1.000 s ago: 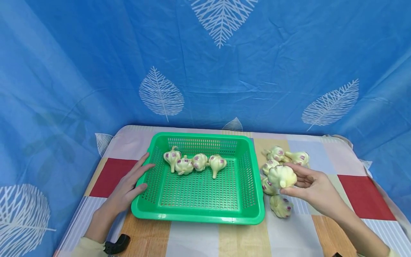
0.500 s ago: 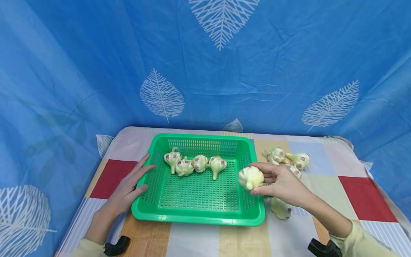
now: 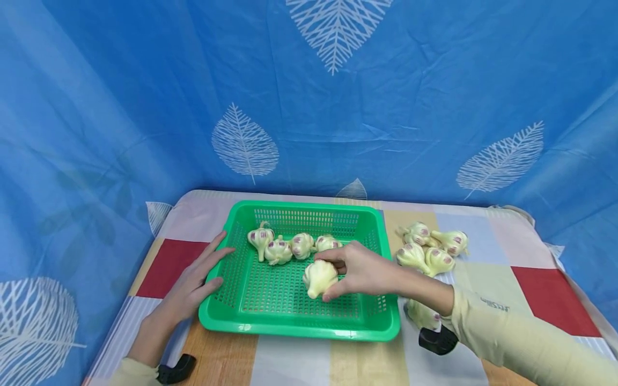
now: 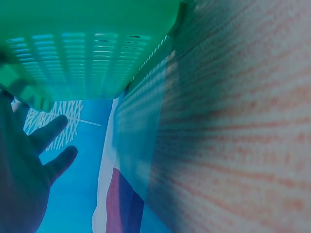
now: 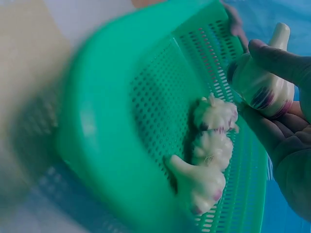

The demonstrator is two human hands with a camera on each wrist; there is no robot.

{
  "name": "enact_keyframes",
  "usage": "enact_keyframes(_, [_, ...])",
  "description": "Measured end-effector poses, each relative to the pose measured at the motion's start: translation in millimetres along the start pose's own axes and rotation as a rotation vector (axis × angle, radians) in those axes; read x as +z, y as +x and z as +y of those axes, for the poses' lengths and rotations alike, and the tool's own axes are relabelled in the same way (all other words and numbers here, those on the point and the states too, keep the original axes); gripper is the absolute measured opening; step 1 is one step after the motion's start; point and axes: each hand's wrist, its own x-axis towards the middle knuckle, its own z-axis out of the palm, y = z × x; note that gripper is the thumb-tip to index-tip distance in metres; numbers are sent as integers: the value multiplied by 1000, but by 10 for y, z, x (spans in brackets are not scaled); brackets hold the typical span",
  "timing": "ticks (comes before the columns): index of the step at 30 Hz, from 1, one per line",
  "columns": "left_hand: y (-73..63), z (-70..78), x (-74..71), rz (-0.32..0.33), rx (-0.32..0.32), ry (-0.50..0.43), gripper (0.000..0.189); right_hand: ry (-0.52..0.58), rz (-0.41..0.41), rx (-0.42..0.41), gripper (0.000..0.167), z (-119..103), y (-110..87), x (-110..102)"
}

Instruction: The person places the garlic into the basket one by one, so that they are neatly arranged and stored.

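My right hand [image 3: 359, 271] pinches a pale garlic bulb [image 3: 319, 277] between thumb and fingers, over the green basket [image 3: 299, 333]. In the right wrist view this bulb [image 5: 265, 87] shows purple streaks and a stalk pointing up. A row of several garlic bulbs [image 3: 278, 251] lies along the far side of the basket floor; the rightmost bulb [image 3: 329, 242] is partly covered by my right hand. At the basket's left rim, my left hand [image 3: 190, 287] rests with fingers extended over the edge. The left wrist view shows its spread fingers [image 4: 51, 131] beside the perforated wall.
Right of the basket, several more garlic bulbs [image 3: 412, 254] lie grouped on the checked tablecloth [image 3: 367, 364]. One bulb [image 3: 422, 313] sits nearer the front, partly behind my right forearm. A blue leaf-print curtain [image 3: 309, 107] stands behind the table.
My right hand has carried the garlic bulb leftward from the pile on the right, across the basket's right rim, to above the basket's middle. The left hand stays at the left rim.
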Motion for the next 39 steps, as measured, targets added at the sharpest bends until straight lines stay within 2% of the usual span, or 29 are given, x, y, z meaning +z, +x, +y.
enact_keyframes(6, [-23, -3, 14, 1, -3, -3, 62, -147, -51, -84, 66, -16, 303, 48])
enact_keyframes(10, [-8, 1, 18, 5, 2, 15, 63, -247, -79, -97, 67, -4, 489, 101])
enact_keyframes(13, [-6, -6, 19, 1, -1, 24, 64, -297, -106, -92, 64, 15, 619, 154])
enact_keyframes(17, [-13, -23, 18, -4, -9, 21, 64, -327, -125, -128, 59, 52, 802, 244])
enact_keyframes(20, [-18, -32, 18, -4, -11, 21, 64, -367, -141, -157, 60, 73, 942, 329])
enact_keyframes(23, [-19, -38, 23, -8, -13, 22, 64, -457, -170, -183, 65, 84, 1061, 426])
enact_keyframes(27, [-6, -36, 19, -16, -14, 15, 63, -565, -204, -234, 68, 88, 1177, 546])
enact_keyframes(32, [4, -33, 14, -18, -12, 7, 63, -631, -202, -310, 63, 129, 1300, 666])
enact_keyframes(39, [-9, -38, 13, -17, -19, -5, 63, -730, -175, -310, 65, 176, 1388, 759])
